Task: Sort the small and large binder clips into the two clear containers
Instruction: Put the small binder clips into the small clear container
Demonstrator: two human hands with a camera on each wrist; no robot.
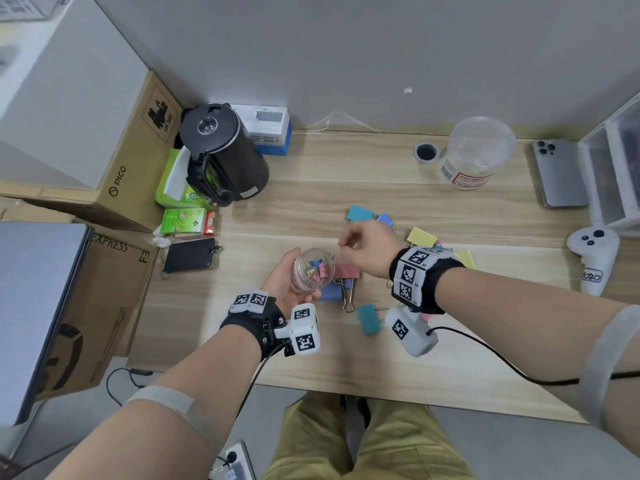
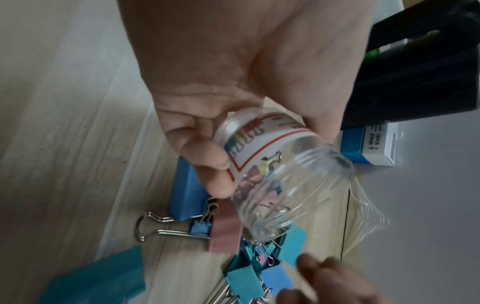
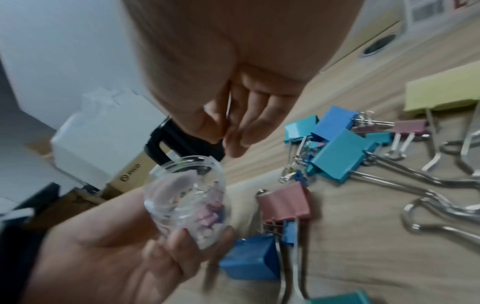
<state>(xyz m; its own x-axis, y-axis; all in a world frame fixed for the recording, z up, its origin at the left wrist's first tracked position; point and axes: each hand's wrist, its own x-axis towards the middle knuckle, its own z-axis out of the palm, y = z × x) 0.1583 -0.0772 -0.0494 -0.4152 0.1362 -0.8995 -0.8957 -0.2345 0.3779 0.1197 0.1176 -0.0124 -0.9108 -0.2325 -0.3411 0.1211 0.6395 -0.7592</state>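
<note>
My left hand (image 1: 282, 284) grips a small clear jar (image 1: 313, 270) tilted toward the right, with several small coloured clips inside (image 3: 205, 218). Its label faces the left wrist view (image 2: 259, 148). My right hand (image 1: 360, 247) hovers just over the jar's mouth with fingers curled, pinching a thin metal wire (image 3: 228, 105) that looks like a small clip's handle; the clip's body is hidden. Large clips lie around on the table: teal (image 1: 360, 213), yellow (image 1: 421, 236), pink (image 1: 346, 271), another teal (image 1: 369, 318). A big clear container (image 1: 479, 150) stands at the back right.
A black kettle (image 1: 221, 154), green boxes (image 1: 187, 220) and a black card holder (image 1: 190, 254) crowd the left side. A phone (image 1: 557, 174), clear drawers (image 1: 616, 168) and a white controller (image 1: 594, 258) sit at the right. Cardboard boxes (image 1: 138, 161) border the table's left edge.
</note>
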